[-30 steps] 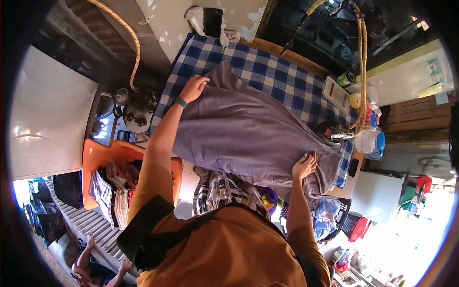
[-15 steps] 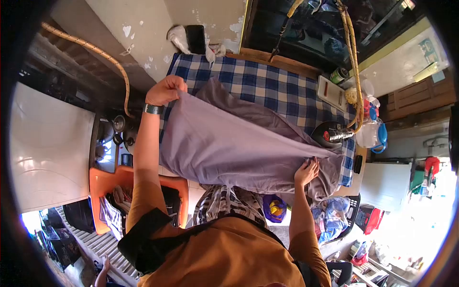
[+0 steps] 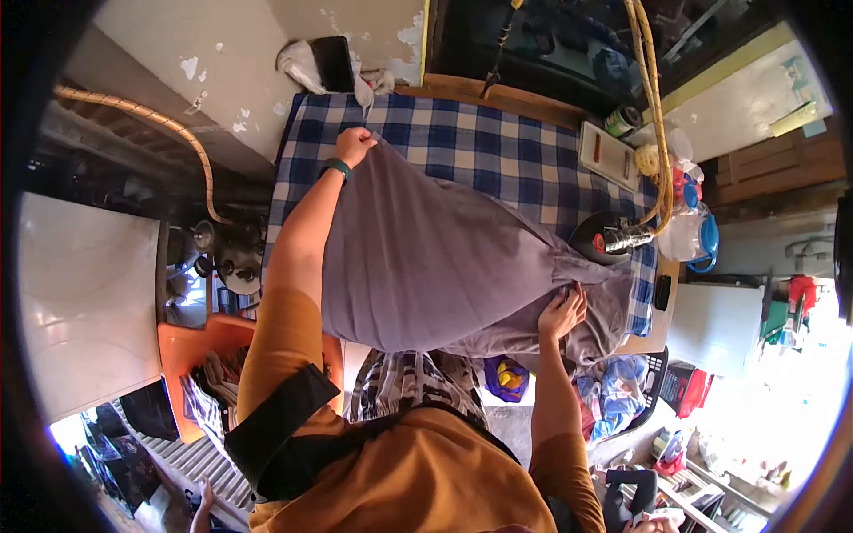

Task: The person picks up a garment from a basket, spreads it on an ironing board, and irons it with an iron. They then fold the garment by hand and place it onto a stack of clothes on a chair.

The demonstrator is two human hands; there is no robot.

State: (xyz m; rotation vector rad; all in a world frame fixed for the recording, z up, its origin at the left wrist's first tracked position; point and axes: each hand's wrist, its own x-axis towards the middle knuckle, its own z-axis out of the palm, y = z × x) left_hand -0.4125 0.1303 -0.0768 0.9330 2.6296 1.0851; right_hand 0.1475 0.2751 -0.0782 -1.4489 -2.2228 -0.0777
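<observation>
A greyish-purple cloth [image 3: 426, 258] drapes over the blue-and-white checked cover [image 3: 462, 142] of the table, its near edge hanging toward my body. My left hand [image 3: 355, 147] pinches its far left corner, arm stretched forward. Lower right, my right hand [image 3: 562, 313] grips the same cloth, with folds bunched around the fingers. Just beyond that hand stands a dark clothes iron [image 3: 600, 237], close to the cloth's right end, a yellow braided cord running up from it.
A white tray [image 3: 609, 158] and a blue-lidded clear jug [image 3: 702, 240] stand at the right. At the far left corner lies a black phone-like object [image 3: 332, 64]. Below the table are an orange bin [image 3: 182, 342] of clothes and a black basket [image 3: 656, 382] of laundry.
My left hand has carried the cloth's corner forward and to the right, spreading the cloth farther over the table. My right hand stays on the cloth, with folds now gathered near it.
</observation>
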